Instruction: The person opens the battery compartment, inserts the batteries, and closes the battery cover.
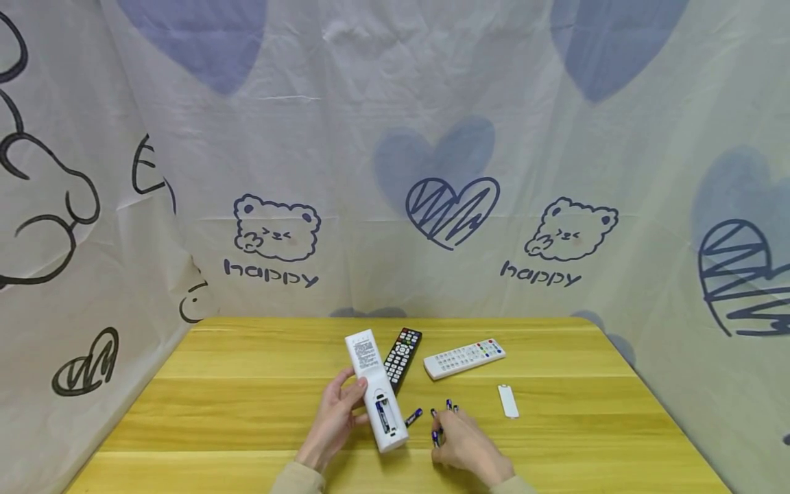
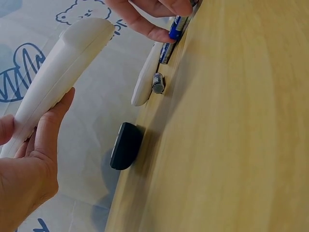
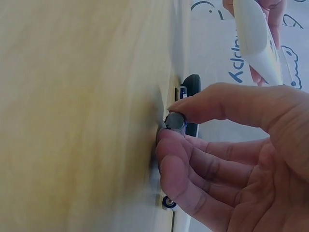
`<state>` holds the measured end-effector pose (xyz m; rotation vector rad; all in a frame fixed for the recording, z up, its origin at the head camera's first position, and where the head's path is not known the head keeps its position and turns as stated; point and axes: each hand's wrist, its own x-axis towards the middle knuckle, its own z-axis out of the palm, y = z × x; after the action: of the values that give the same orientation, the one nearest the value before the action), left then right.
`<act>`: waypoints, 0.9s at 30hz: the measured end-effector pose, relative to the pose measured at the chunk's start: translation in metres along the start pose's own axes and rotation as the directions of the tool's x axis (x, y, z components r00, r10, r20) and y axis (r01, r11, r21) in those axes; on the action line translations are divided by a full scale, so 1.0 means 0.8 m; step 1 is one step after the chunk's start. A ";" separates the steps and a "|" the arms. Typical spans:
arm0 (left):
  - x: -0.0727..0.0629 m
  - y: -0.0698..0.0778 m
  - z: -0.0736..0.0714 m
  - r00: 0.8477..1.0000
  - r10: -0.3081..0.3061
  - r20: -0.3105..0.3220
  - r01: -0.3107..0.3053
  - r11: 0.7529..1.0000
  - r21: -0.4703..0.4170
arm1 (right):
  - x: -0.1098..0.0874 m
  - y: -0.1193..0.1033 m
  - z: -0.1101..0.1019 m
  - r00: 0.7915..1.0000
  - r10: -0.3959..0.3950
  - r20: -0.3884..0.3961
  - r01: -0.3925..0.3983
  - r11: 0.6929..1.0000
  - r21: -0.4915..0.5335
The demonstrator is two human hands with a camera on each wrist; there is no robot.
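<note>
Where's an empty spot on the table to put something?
The table is bare left of the left hand, to its edge, and right of the white cover. It's crowded from the held remote to the right hand, where batteries lie.

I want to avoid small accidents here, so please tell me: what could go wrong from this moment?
The held remote is open at the back, so the battery inside might drop out if the left hand turns it over. The pinched battery could slip, as the right hand grips it by thumb and fingertip. A loose battery on the table might roll away if knocked.
</note>
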<state>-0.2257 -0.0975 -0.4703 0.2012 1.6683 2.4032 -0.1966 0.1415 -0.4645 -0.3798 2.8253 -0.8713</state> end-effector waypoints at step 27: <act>0.002 -0.001 0.000 1.000 -0.007 0.020 0.008 1.000 -0.013 | 0.008 -0.008 0.001 0.873 -0.311 -0.376 0.359 0.931 0.063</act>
<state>-0.2270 -0.0967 -0.4714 0.2160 1.6415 2.3980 -0.2017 0.1342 -0.4622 -0.7871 3.0561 -1.3116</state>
